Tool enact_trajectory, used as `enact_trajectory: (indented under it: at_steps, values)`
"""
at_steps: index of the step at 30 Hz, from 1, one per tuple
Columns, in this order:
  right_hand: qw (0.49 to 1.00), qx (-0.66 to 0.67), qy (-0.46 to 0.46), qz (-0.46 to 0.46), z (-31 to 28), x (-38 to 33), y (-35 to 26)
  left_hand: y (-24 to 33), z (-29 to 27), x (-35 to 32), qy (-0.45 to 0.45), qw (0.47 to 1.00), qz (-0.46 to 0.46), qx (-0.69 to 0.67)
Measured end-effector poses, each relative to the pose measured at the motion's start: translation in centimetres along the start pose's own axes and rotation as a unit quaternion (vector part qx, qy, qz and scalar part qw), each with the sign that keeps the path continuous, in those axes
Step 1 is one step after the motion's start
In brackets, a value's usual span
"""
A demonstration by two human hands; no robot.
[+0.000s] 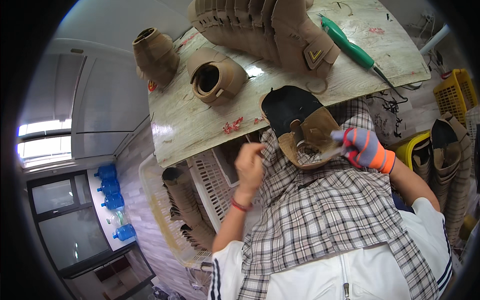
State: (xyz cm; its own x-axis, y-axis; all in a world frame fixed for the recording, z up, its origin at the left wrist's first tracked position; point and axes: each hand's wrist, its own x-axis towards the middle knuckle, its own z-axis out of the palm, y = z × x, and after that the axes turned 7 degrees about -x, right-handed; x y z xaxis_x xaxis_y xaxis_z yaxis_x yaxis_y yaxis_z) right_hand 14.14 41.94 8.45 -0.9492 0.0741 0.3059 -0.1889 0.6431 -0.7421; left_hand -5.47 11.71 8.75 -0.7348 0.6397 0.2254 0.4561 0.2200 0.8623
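A tan shoe upper (319,131) with a black lining lies in my lap against the table edge, its open inside facing up. My right hand (369,149), in a grey glove with orange bands and red fingers, is closed at its right side. A thin, silvery blade-like tool (331,152) juts from those fingers over the upper's near rim; its exact kind is unclear. My bare left hand (250,167) hovers left of the upper, apart from it, fingers curled in. Whether anything tiny sits in that pinch is hidden.
On the table (200,127) stand two tan uppers (217,77) and a nested row of them (245,25). A green corded hand tool (347,42) lies at the right. Crates with stacked uppers flank me: a white crate (207,182) left, a yellow bin (407,152) right.
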Motion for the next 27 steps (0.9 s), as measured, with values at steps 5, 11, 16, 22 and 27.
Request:
enact_trajectory:
  at_steps: [5, 11, 16, 22, 27]
  values:
    - [0.969, 0.014, -0.163, 0.185, 0.7, 3.4, -2.6, -0.5, 4.1, -4.7, -0.036, 0.999, 0.015, 0.017]
    - [0.986, 0.084, -0.081, 0.119, 2.3, 8.3, -11.0, 0.6, 3.5, -4.9, 0.115, 0.852, -0.135, -0.492]
    - [0.974, 0.122, -0.122, 0.150, 2.5, 9.7, -13.2, -2.0, 1.3, -6.6, 0.256, 0.744, -0.120, -0.605]
    - [0.966, -0.240, -0.068, -0.061, 0.0, 10.8, -4.5, -4.1, -0.6, -6.8, 0.251, 0.745, -0.151, -0.600]
    - [0.934, -0.293, -0.175, -0.108, 1.3, 11.3, -4.4, -5.2, 1.6, -6.6, 0.264, 0.753, -0.141, -0.585]
